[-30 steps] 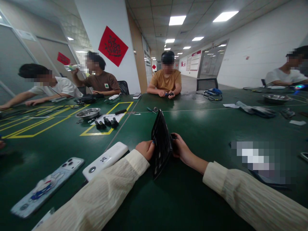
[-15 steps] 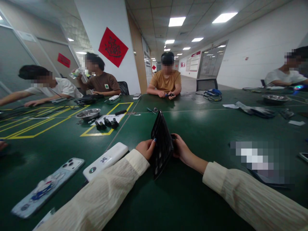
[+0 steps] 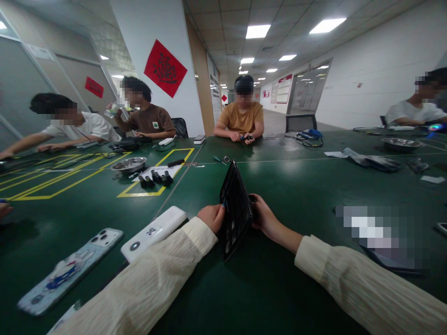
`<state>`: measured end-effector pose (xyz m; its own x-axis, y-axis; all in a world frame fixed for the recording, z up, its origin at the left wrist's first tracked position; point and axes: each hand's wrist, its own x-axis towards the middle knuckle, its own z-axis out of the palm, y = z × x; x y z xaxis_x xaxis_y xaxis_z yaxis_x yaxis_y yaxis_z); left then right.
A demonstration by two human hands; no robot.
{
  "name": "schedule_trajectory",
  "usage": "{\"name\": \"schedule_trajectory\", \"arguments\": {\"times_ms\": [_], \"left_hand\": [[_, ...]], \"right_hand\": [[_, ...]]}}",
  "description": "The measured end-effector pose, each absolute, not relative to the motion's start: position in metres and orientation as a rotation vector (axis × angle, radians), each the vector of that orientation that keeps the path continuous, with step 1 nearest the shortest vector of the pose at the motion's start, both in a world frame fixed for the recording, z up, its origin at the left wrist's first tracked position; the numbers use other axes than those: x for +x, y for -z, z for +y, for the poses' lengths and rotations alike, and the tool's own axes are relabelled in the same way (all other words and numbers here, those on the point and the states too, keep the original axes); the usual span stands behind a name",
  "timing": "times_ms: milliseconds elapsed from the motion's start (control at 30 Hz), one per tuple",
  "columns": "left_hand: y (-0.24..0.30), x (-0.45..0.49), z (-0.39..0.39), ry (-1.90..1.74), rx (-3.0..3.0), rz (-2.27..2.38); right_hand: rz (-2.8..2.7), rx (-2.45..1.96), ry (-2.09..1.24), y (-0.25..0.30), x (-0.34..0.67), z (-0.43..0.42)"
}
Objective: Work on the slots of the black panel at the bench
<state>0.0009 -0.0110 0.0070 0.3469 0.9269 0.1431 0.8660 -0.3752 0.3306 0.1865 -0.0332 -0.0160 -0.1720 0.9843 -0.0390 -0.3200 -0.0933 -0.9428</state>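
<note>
I hold a flat black panel with cut-outs [image 3: 234, 209] upright and on edge over the green table [image 3: 279, 186]. My left hand [image 3: 211, 217] grips its left face, thumb on the panel. My right hand [image 3: 263, 215] is closed against the panel's right side, fingers mostly hidden behind it. Both arms wear cream ribbed sleeves.
A white power bank [image 3: 153, 232] and a phone in a pale blue case [image 3: 70, 270] lie at my left. Further off are a metal bowl [image 3: 132, 164], small black parts [image 3: 153, 178] inside yellow tape lines, and a blurred patch at right. Several people sit around the table.
My hands and the panel have hardly moved. The person in the brown shirt has lowered a bottle from the mouth.
</note>
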Motion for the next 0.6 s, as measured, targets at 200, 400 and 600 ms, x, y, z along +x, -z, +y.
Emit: {"name": "schedule_trajectory", "arguments": {"times_ms": [200,400,600], "left_hand": [[-0.0093,0.0007,-0.0129,-0.465,2.381,1.614],[-0.0101,0.0015,-0.0151,-0.444,2.413,1.626],[-0.0106,0.0015,-0.0126,-0.463,2.357,1.627]], "right_hand": [[-1.048,-0.916,-1.522,0.0203,0.1878,-0.0307],[-1.047,-0.924,-1.507,0.0197,0.187,-0.0309],[-1.048,-0.924,-1.508,0.0173,0.1864,-0.0324]]}}
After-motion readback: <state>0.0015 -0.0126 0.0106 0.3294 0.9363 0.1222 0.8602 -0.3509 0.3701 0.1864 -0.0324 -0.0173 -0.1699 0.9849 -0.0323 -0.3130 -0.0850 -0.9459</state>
